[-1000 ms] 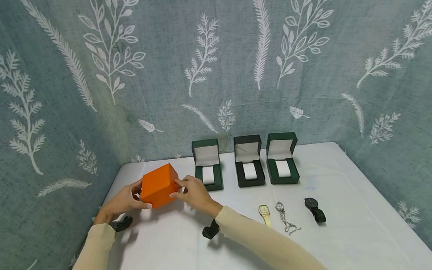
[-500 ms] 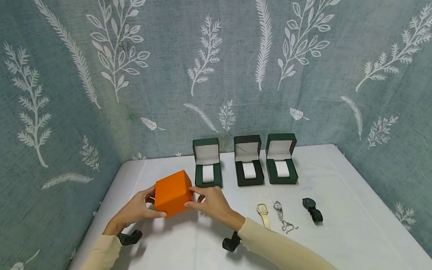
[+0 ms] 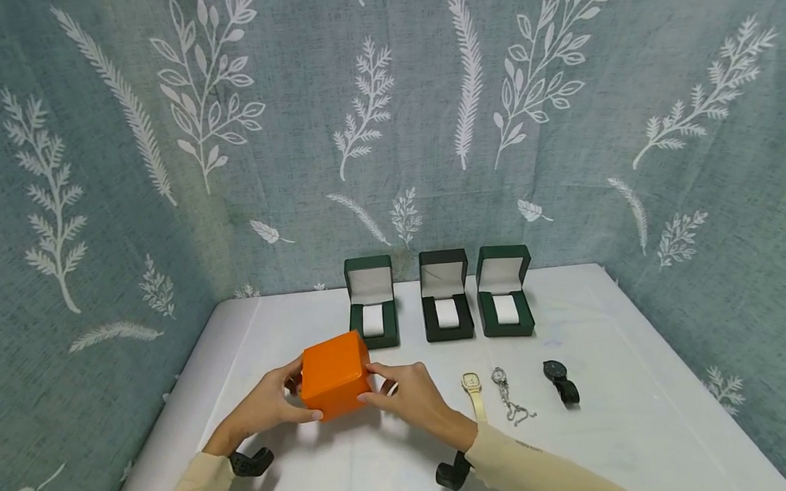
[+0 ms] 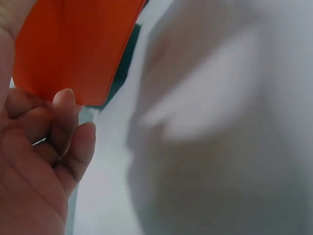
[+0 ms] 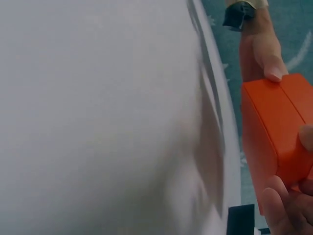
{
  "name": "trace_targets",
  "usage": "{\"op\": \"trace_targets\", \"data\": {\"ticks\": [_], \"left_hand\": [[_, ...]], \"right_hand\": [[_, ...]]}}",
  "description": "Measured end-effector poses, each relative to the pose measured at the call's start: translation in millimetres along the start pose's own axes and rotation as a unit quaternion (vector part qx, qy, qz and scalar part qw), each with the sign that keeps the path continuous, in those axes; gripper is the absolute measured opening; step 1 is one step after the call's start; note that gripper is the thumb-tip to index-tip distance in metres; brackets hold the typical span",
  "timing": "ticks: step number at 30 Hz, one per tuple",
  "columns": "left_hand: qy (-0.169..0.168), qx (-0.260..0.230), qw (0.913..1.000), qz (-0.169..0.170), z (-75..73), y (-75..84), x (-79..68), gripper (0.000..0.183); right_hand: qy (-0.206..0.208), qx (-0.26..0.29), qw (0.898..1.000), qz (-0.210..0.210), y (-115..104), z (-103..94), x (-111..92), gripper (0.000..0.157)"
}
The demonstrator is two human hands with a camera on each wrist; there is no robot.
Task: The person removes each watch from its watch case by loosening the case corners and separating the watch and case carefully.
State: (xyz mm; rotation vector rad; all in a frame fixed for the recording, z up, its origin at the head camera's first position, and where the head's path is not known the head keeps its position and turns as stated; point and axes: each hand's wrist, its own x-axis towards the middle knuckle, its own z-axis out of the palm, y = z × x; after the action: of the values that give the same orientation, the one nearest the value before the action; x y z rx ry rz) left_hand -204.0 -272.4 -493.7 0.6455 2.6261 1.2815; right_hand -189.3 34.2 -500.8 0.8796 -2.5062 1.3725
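Observation:
Both hands hold a closed orange box (image 3: 335, 374) above the left middle of the white table. My left hand (image 3: 268, 405) grips its left side, with the thumb at the lower front edge. At the right side, my right hand (image 3: 414, 396) pinches the box between thumb and fingers. A seam runs along the orange box (image 5: 279, 122) in the right wrist view, where part of the right hand (image 5: 288, 210) shows at its near end. In the left wrist view, the left hand's (image 4: 39, 156) fingers curl near the box's lower edge.
Along the back stand an open green watch box (image 3: 383, 342), an open black one (image 3: 449, 335) and another green one (image 3: 509, 329), each with a white cushion. On the right lie a gold watch (image 3: 471, 381), a silver watch (image 3: 499, 375) and a black watch (image 3: 555, 370).
Both hands have carried the orange box rightward and nearer to me, to in front of the left green box. It stays closed; the watches and open boxes stay in place.

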Motion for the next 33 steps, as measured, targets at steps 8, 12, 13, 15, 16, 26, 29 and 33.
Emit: {"op": "trace_targets", "data": {"ticks": [8,12,13,15,16,26,29,33], "left_hand": [[0.010,-0.008,0.9999,0.006,24.6,8.8,-1.1,0.108],[0.003,-0.015,0.9998,0.014,35.2,9.7,0.8,0.112],[0.002,-0.012,0.9998,0.016,37.2,10.1,1.1,0.112],[-0.002,-0.010,0.9998,0.018,40.8,10.4,1.7,0.112],[-0.003,-0.007,0.9998,0.018,42.5,10.8,1.9,0.112],[-0.017,0.029,0.9994,0.000,53.8,17.3,5.4,0.119],[-0.028,0.039,0.9989,-0.003,56.9,16.3,5.7,0.120],[-0.028,0.045,0.9986,0.001,59.3,15.6,6.4,0.121]], "right_hand": [[-0.002,0.009,1.000,0.020,5.2,-10.3,-20.9,0.049],[-0.003,0.011,0.999,0.031,8.2,-14.6,-30.5,0.049],[-0.004,0.011,0.999,0.034,8.6,-15.4,-32.6,0.049],[-0.001,0.014,0.999,0.036,9.0,-15.9,-36.0,0.049],[0.000,0.015,0.999,0.039,9.1,-16.1,-37.6,0.048],[0.002,0.029,0.998,0.052,14.1,-19.3,-53.4,0.046],[-0.002,0.041,0.998,0.053,15.4,-19.2,-58.8,0.046],[-0.007,0.059,0.997,0.057,16.1,-18.0,-61.8,0.046]]}}
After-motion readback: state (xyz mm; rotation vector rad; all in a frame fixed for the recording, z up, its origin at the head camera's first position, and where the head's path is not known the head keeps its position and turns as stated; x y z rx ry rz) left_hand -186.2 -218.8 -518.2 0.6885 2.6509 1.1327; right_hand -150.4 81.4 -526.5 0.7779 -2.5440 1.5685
